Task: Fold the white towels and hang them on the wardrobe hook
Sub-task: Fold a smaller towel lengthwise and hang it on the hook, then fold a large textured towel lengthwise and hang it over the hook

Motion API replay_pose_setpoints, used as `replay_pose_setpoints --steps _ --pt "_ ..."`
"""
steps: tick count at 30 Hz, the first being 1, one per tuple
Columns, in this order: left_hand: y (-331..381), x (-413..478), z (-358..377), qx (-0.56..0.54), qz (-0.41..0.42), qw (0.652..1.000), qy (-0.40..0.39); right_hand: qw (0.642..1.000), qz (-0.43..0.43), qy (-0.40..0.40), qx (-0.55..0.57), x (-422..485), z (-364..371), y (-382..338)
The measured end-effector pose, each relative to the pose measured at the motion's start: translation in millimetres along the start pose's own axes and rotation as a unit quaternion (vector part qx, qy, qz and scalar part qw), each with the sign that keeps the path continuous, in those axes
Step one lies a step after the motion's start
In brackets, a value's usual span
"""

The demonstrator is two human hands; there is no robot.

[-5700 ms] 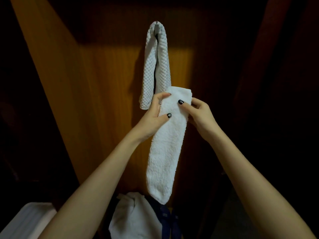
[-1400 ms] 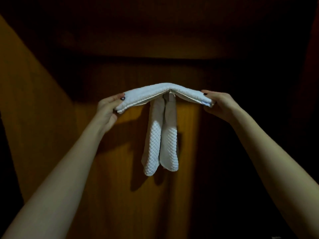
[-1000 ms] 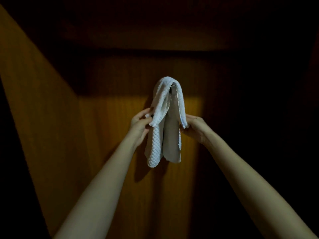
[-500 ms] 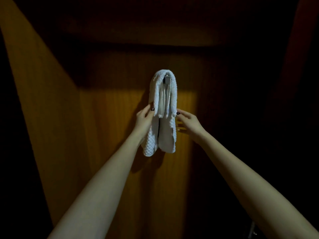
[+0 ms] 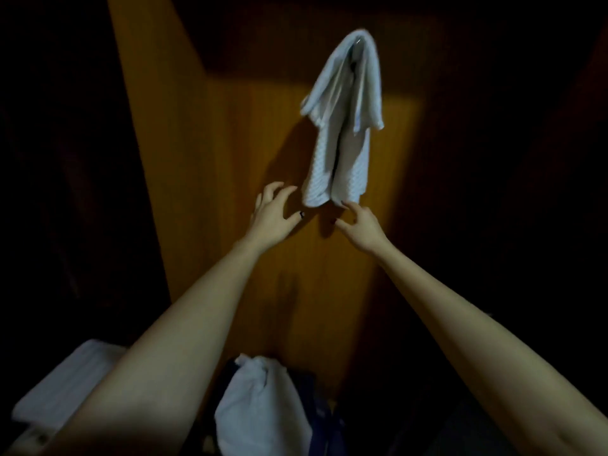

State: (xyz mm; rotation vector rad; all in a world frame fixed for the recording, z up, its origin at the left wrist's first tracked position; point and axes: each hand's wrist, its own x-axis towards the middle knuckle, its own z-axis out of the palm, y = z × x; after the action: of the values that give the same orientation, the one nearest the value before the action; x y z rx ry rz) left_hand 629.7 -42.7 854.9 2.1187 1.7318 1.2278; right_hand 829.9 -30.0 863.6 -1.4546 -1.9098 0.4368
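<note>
Two white towels hang off the hook [image 5: 358,44] in the upper right-middle of the frame, against the lit wooden back panel [image 5: 250,153] of the wardrobe. The shorter, smoother towel [image 5: 330,87] is draped over the top, and the longer waffle towel [image 5: 350,169] hangs down underneath it in two strips. Both hands are just below them. The left hand [image 5: 273,217] is a bit to the left of the towel ends with its grip apart, fingers spread, nothing in it. The right hand [image 5: 362,230] has its grip apart too, with one fingertip right at the bottom edge of the waffle towel, though it's too blurry to tell if it actually touches. At the bottom middle there's another bunched white towel [image 5: 260,406] on some dark blue fabric [image 5: 324,419], and a pale white thing [image 5: 65,383] sits in the lower left corner.
</note>
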Motion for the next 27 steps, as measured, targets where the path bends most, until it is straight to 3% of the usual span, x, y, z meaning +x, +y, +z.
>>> replay_pose_setpoints --steps 3,8,12,16,21,27 --pt "-41 -73 11 0.044 -0.069 0.994 -0.073 0.994 0.011 -0.103 -0.019 -32 48 27" --pt "-98 -220 26 0.154 -0.167 0.952 -0.204 0.964 0.029 -0.259 -0.055 -104 144 61" --pt "-121 -315 18 0.135 -0.247 0.942 -0.182 0.922 -0.008 -0.378 -0.080 -183 222 66" --pt "-156 -404 -9 0.190 -0.295 0.917 -0.188 0.873 -0.066 -0.467 -0.126 -231 297 44" --pt "-206 -465 -51 0.234 -0.315 0.906 -0.159 0.838 -0.147 -0.517 -0.092 -250 360 -40" --pt "-298 -506 -84 0.215 -0.410 0.878 -0.121 0.795 -0.181 -0.571 -0.094 -253 474 -114"
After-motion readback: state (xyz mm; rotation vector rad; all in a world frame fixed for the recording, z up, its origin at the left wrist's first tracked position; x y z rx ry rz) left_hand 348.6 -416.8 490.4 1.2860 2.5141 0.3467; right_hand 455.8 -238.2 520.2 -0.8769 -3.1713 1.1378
